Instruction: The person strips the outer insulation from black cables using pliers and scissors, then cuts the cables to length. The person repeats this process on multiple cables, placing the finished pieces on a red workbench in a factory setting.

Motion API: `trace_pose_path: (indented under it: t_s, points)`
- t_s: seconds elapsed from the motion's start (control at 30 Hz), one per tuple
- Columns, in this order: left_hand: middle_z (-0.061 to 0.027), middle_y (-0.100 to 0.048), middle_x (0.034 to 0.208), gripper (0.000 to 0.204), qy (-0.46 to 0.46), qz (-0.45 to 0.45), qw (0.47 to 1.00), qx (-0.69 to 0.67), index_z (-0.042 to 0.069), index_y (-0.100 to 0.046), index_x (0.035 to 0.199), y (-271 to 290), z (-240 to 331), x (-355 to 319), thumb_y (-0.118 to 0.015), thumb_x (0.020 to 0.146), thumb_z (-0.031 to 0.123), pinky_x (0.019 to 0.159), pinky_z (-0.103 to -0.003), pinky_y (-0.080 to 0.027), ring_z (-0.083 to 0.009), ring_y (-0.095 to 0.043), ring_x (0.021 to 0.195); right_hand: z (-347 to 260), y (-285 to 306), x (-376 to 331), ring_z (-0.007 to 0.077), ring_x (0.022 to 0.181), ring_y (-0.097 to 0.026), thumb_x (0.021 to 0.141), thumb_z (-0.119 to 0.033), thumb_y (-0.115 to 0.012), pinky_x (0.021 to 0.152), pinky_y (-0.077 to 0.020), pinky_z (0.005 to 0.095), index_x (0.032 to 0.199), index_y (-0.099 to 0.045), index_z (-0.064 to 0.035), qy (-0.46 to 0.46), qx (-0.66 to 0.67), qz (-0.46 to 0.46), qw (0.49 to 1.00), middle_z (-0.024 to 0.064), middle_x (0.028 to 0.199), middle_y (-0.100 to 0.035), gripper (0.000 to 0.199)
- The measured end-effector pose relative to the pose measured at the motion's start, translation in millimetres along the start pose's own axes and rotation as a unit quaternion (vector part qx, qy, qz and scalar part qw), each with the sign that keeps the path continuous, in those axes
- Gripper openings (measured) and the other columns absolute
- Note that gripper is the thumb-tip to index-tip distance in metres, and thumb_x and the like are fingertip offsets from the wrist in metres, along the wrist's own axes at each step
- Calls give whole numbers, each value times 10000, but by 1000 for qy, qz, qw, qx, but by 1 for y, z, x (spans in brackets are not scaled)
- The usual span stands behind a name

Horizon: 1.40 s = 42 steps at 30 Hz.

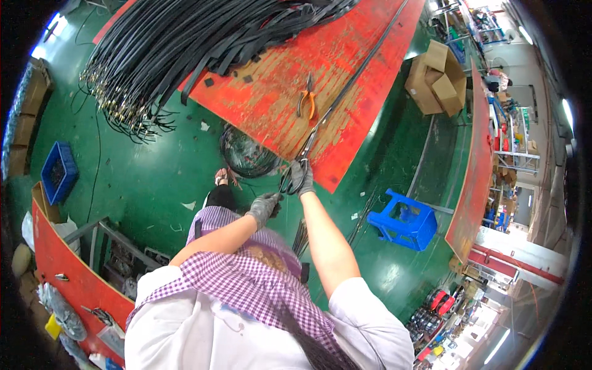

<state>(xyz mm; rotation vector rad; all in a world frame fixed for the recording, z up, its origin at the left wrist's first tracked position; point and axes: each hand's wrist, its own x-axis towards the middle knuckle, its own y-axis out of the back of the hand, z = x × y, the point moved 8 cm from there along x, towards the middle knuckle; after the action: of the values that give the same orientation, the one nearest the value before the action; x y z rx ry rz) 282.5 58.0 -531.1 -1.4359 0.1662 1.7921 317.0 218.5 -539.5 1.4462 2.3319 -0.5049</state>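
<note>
Standing at the near corner of a worn red table [345, 68], a person in a white shirt and purple checked apron works with both gloved hands close together just off the table's edge. The right hand [302, 179] is closed around the handles of a pair of scissors [295, 168], whose blades point up and away over the red top. The left hand [264, 208] sits slightly lower and to the left, fingers curled in a narrow grip; it seems to be pinching the near end of a strap beside the scissor handles, though the glove hides exactly what it holds.

A long black strap [364, 68] runs from the scissors diagonally across the table toward its far right edge. Its long axis lies nearly in line with the right forearm, heading away and to the right. The right hand is the nearer of the two to the strap, sitting right at its near end where the blades meet it; the left hand is just beside that point, on the person's side.

Orange-handled pliers [307, 98] lie on the table just left of the strap, a little beyond the scissors. A big heap of black straps with metal ends [185, 49] covers the table's far left corner and spills over its edge. Below, on the green floor [154, 166], stand a blue plastic stool [404, 221] to the right, a blue crate [59, 172] to the left, and cardboard boxes [436, 77] past the table's right edge.
</note>
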Motion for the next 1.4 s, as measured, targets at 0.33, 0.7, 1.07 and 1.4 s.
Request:
trace_pose_path:
  t_s: [0.33, 0.7, 1.07, 1.4]
  points:
    - [-80, -588, 792, 233, -43, -12, 996, -80, 7, -518, 952, -4, -12, 25, -551, 775, 154, 542, -279, -464, -168, -559, 604, 2, 9, 4, 91, 582, -448, 784, -104, -463, 536, -408, 235, 824, -457, -77, 47, 35, 5, 998, -7, 652, -462, 49]
    - [-111, -588, 849, 246, -71, -37, 997, 8, -22, -513, 978, -1, -10, 32, -514, 791, 139, 652, -227, -435, -164, -569, 707, -3, 15, 26, 87, 622, -408, 822, -115, -422, 515, -361, 215, 806, -470, -108, 36, 27, 51, 998, -8, 708, -447, 51]
    - [-53, -599, 774, 249, -102, -60, 993, 15, 44, -563, 937, -5, -6, 35, -469, 813, 239, 700, -230, -391, -118, -523, 709, -29, 9, 7, 84, 571, -409, 787, -117, -491, 481, -366, 237, 817, -459, -97, 54, -81, 75, 992, -18, 660, -439, 48]
    - [-82, -597, 807, 226, -69, -56, 996, -34, 28, -536, 967, -4, -14, 45, -487, 803, 177, 651, -223, -421, -144, -552, 704, 18, 30, 37, 121, 616, -410, 816, -218, -440, 528, -361, 242, 797, -467, -82, 19, 80, 14, 996, 26, 682, -422, 140]
